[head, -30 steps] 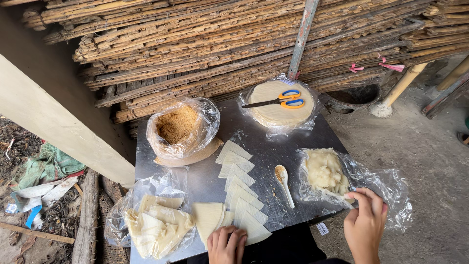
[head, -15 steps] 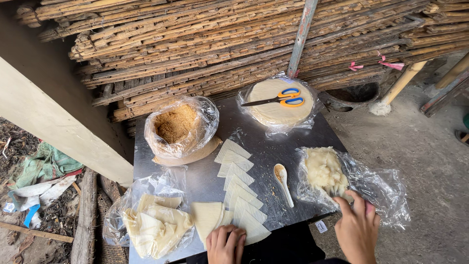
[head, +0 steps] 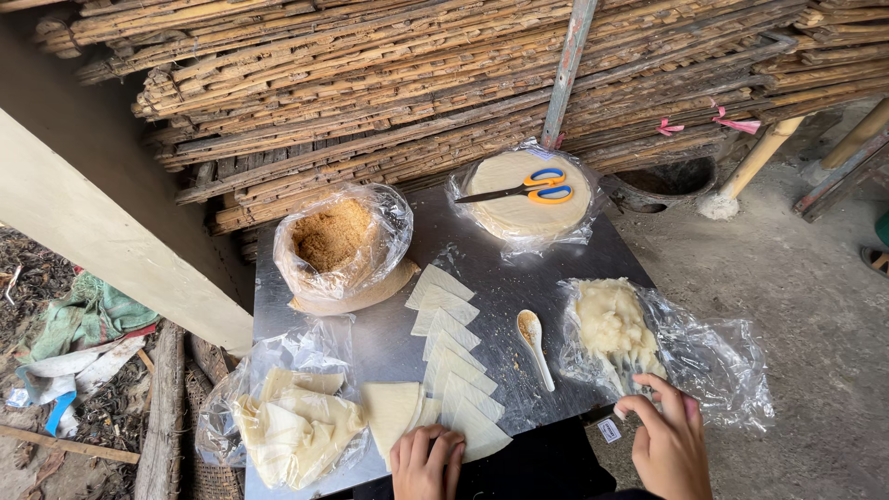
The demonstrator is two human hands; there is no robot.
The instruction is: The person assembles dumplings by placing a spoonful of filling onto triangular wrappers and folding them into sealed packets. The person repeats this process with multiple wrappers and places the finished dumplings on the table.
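Note:
My left hand rests with curled fingers on the nearest of several pale triangular wrapper pieces laid in a row down the middle of a metal table. My right hand touches the near edge of a clear plastic sheet that holds a lump of pale mashed filling. A white spoon with a little filling in its bowl lies between the row and the lump.
A plastic bag of brown crumbs stands at the table's back left. Round wrappers with orange-handled scissors lie at the back right. A bag of folded wrappers sits front left. Stacked bamboo poles rise behind.
My right hand has slid a little toward me along the plastic sheet's edge. The left hand stays on the nearest wrapper piece.

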